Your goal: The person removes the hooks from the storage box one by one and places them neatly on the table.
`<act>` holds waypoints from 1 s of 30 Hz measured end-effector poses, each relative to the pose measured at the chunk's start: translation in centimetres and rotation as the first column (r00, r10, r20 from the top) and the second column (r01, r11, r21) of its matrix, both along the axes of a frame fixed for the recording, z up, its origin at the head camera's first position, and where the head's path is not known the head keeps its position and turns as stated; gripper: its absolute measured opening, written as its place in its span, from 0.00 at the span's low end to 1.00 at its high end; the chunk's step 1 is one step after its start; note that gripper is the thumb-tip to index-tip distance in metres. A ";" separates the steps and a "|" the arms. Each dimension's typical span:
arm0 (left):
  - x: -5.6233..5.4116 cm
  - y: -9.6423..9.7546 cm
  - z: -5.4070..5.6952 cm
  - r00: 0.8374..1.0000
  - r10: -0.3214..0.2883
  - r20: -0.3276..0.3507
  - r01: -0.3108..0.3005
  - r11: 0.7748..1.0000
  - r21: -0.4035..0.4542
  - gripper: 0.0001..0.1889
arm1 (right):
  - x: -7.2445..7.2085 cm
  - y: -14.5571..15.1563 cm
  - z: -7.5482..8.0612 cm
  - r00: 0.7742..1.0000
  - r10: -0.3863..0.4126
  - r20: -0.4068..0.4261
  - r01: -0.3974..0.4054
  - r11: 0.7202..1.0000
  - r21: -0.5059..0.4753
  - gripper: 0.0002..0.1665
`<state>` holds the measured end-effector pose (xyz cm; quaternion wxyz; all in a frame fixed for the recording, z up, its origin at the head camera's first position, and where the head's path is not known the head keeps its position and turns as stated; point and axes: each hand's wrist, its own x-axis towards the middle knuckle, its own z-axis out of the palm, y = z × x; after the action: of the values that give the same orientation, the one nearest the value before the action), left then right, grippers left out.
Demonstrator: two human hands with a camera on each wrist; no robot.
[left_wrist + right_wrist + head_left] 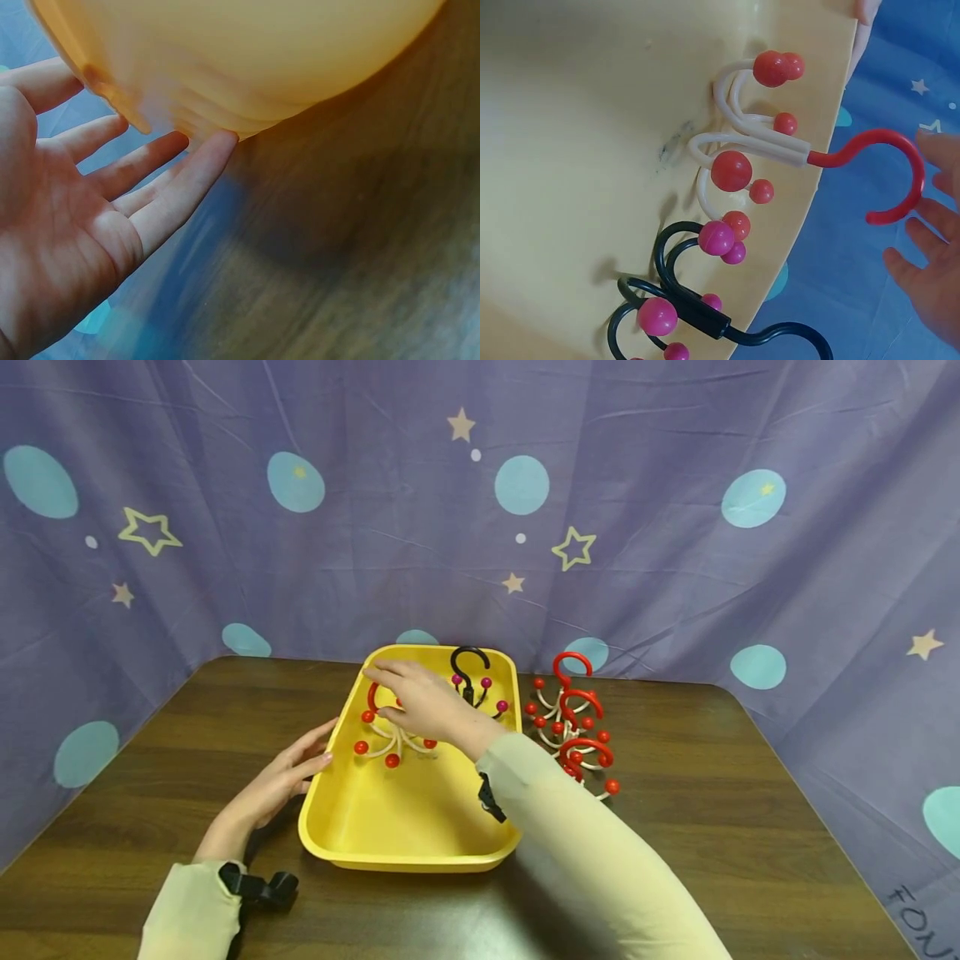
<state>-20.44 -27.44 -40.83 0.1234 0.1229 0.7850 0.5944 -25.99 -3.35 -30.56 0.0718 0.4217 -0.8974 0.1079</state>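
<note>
Right hand (423, 697) hung over the far part of the yellow bin (412, 814), fingers spread, nothing in its grasp; fingertips lay close to the curve of a red hook, contact unclear. That red-hooked hanger (780, 148), white-armed with red balls, stood hook-up inside the bin toward its far left. Left hand (273, 777) was open too, extended fingertips against the bin's outer left wall, no wrap around it. Main hazard, as judged: a fingertip catching the hook off-centre, which could tip the hanger, since its weight seemed to rest on a few thin curved arms. Second: snagging. The black-hooked hanger (697, 311) with magenta balls stood just beside it, and the balls of the two overlapped in the wrist view; a sideways pull might lock arms and drag both. Third: the bin skidding on the wooden table (720, 827) if bumped, the left hand offering light fingertip bracing only. Last: the right sleeve (585, 843) passed near three red-hooked hangers (573, 724) crowded outside the bin's right wall; a low, wide withdrawal of that arm could knock the nearest over or tangle the bunch.
</note>
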 end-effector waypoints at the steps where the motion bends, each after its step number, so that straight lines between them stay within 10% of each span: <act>1: 0.0 0.0 0.0 1.000 0.000 0.000 0.000 1.000 0.000 0.32 | 0.0 -0.1 0.0 1.000 0.003 -0.005 -0.003 1.000 0.006 0.34; 30: 0.1 0.0 0.0 1.000 -0.011 -0.005 0.012 1.000 0.027 0.32 | 0.0 0.2 0.3 1.000 -0.008 0.002 0.008 1.000 -0.019 0.11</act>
<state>-20.36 -27.44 -40.88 0.1232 0.1306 0.7765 0.6040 -26.03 -3.19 -30.27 0.0757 0.4172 -0.8981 0.1166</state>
